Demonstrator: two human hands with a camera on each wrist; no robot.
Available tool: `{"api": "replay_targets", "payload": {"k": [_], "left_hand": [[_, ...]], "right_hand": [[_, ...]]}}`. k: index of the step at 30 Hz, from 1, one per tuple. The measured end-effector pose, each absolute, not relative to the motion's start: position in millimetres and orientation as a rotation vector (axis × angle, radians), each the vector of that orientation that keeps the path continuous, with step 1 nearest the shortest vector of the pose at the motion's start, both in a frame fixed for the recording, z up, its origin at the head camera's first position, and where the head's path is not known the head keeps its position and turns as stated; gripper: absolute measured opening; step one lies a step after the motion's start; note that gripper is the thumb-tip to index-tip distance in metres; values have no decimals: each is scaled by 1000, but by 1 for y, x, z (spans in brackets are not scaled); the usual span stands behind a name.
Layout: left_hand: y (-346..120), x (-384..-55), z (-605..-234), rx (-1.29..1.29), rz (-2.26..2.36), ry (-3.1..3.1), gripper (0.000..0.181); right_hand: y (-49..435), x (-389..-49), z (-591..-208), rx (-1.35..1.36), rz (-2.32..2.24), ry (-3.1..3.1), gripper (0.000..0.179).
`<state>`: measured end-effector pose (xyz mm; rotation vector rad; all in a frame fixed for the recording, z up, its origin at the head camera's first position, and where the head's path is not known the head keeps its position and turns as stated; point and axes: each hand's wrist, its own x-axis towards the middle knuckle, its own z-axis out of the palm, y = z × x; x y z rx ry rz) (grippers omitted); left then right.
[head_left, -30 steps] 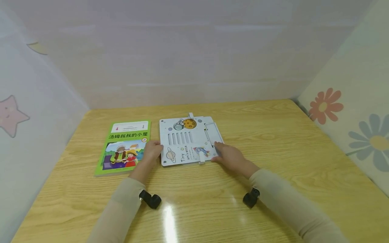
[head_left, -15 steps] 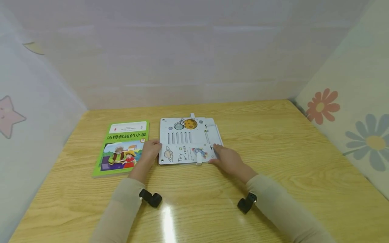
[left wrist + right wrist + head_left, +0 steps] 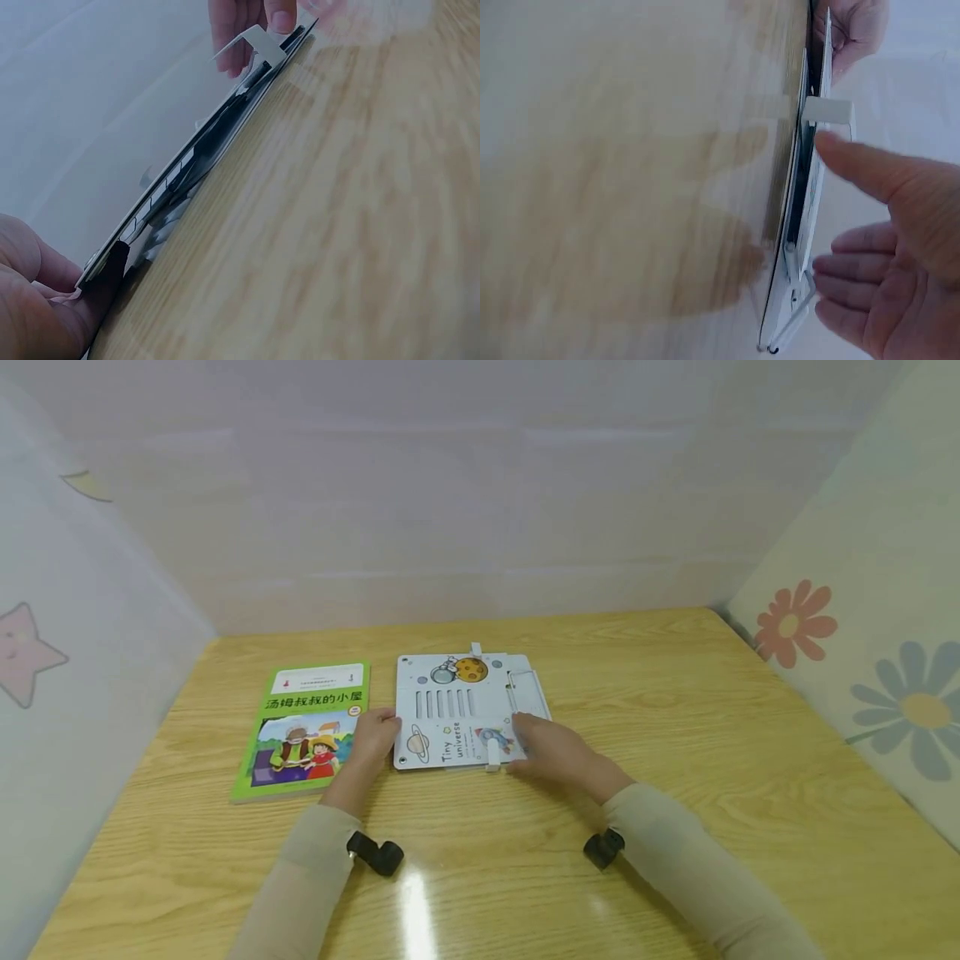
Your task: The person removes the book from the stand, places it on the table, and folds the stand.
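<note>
A white book stand [image 3: 442,702] printed with planets and "Tiny universe" lies folded nearly flat on the table. My left hand [image 3: 375,735] pinches its left edge; in the left wrist view the thumb and fingers [image 3: 52,274] sit around that edge, and the upper panel stands slightly apart from the base. Over the stand's right part is my right hand [image 3: 555,750], thumb and fingers extended. The right wrist view has its thumb [image 3: 855,161] beside the white page clip [image 3: 827,111] and the other fingers close to the wire bracket [image 3: 795,311].
Left of the stand lies a green picture book [image 3: 307,727], beside my left hand. The wooden table [image 3: 712,760] reaches back to a pale cloth wall [image 3: 480,527]. Side walls carry flower [image 3: 797,624] and star [image 3: 26,656] prints.
My right hand has slid a little left, from the stand's lower right corner toward the page clip. My left hand keeps its place at the left edge. The camera view shifts slightly.
</note>
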<state>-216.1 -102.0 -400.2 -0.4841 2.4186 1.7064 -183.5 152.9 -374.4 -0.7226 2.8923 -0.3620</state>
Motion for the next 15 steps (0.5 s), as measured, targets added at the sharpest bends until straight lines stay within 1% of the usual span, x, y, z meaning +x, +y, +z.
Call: {"api": "replay_targets", "payload": {"k": [3,7,15], "left_hand": [[-101,-216,-402,-490,1702,2422,37],[-101,-216,-403,-500,1706,2419,38],[-101,-216,-401,-495,1724,2433,36]], "right_hand": [[144,-184,-374,-779,-418,2830,74],[136,-185,-374,-788,-410,2804,71],[136,-187,-373,-821,-419,2803,64]]}}
